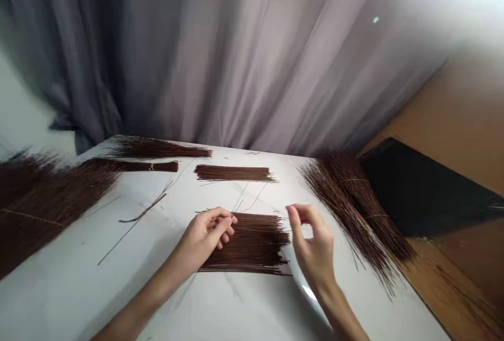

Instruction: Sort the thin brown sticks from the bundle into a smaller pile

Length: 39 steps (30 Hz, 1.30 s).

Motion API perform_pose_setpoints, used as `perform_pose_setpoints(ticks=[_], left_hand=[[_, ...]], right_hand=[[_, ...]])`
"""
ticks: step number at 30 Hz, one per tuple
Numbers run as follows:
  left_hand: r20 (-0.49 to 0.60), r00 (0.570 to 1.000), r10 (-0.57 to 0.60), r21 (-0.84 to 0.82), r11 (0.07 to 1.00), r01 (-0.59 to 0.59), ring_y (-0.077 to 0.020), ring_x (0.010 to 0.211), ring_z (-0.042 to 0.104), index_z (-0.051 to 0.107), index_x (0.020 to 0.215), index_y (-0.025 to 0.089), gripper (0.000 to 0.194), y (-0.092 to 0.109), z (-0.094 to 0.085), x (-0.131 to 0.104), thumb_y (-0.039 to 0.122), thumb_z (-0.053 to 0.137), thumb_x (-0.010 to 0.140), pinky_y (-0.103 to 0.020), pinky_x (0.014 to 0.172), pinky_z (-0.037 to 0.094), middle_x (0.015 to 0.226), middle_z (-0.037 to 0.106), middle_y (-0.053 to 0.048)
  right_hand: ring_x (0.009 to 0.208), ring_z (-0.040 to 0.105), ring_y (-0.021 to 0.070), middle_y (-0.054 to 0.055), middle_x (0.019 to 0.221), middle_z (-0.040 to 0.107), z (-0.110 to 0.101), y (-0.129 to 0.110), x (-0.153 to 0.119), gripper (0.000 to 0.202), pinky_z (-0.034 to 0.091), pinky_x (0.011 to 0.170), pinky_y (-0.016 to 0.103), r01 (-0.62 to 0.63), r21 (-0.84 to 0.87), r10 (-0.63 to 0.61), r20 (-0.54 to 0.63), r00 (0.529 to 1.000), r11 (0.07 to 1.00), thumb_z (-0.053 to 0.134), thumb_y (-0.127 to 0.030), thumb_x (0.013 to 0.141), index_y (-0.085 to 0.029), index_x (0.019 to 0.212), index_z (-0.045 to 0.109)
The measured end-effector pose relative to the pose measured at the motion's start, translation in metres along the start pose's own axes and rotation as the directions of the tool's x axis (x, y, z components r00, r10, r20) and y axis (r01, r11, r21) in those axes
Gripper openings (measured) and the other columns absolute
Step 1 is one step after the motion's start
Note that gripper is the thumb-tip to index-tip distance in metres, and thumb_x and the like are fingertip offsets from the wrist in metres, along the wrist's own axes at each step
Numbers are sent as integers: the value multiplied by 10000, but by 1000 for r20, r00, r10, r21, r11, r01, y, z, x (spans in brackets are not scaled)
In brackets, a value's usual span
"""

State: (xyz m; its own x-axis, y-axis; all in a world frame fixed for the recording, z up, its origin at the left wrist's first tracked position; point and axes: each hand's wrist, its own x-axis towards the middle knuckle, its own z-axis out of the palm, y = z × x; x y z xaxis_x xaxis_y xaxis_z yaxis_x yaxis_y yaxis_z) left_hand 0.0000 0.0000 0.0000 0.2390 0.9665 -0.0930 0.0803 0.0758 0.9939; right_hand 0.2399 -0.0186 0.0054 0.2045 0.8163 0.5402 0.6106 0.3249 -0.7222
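Note:
Over the near pile of thin brown sticks (255, 244), my left hand (210, 231) is closed in a pinch. A thin dark stick (236, 210) shows at its fingertips, though its full length is hard to follow. My right hand (313, 241) is raised just beyond the pile's right end, thumb and forefinger pressed together. Whatever is between those two fingertips is too small to make out. The pile lies flat with its sticks side by side, their right ends uneven. A smaller stack of cut sticks (236, 173) lies behind it.
Brown twig bundles lie around the white table (157, 288): a large blurred one (47, 199) at left, a loose one (157, 148) and a tied one (153, 166) at back left, and bundles (350, 194) at right. Stray twigs (144, 210) lie left of centre. A curtain (236, 57) hangs behind.

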Motion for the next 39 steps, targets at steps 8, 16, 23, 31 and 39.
perform_pose_setpoints(ticks=[8, 16, 23, 31, 39], left_hand=[[-103, 995, 9, -262, 964, -36, -198, 925, 726, 654, 972, 189, 250, 4, 18, -10, 428, 711, 922, -277, 849, 568, 1021, 786, -70], [-163, 986, -23, -301, 953, -27, -220, 949, 748, 690, 979, 174, 305, 6, 14, -8, 467, 734, 908, -264, 809, 597, 1033, 797, -94], [-154, 988, 24, -252, 966, -63, -249, 909, 760, 683, 933, 177, 334, -1, 12, -2, 499, 751, 876, -311, 764, 625, 972, 790, -85], [-240, 962, 134, -58, 987, -152, -181, 803, 698, 691, 830, 196, 307, 1, -5, 5, 492, 706, 911, -246, 714, 539, 798, 752, -33], [-267, 955, 129, -75, 985, -154, -163, 778, 630, 678, 804, 194, 337, -4, 0, 6, 506, 676, 933, -238, 732, 475, 773, 726, -24]], right_hand=[[618, 627, 135, -1, 742, 700, 49, -26, -42, 220, 422, 575, 225, 173, -18, -157, 331, 930, 985, 556, -349, 1018, -212, 890, 671], [516, 618, 114, -18, 641, 691, 46, -19, -44, 279, 429, 515, 196, 69, 107, -103, 365, 925, 992, 494, -306, 1046, -225, 1042, 761], [474, 601, 113, -6, 610, 694, 48, -23, -46, 309, 436, 480, 196, 7, 169, -72, 379, 923, 986, 508, -324, 1037, -209, 1109, 785], [495, 635, 127, 3, 639, 709, 42, -12, -41, 297, 469, 514, 208, 140, 48, -148, 320, 936, 989, 501, -277, 1035, -215, 1121, 778], [453, 517, 97, -15, 558, 601, 40, -15, -38, 404, 372, 502, 211, 130, 3, -122, 375, 919, 992, 455, -297, 1052, -197, 705, 636]])
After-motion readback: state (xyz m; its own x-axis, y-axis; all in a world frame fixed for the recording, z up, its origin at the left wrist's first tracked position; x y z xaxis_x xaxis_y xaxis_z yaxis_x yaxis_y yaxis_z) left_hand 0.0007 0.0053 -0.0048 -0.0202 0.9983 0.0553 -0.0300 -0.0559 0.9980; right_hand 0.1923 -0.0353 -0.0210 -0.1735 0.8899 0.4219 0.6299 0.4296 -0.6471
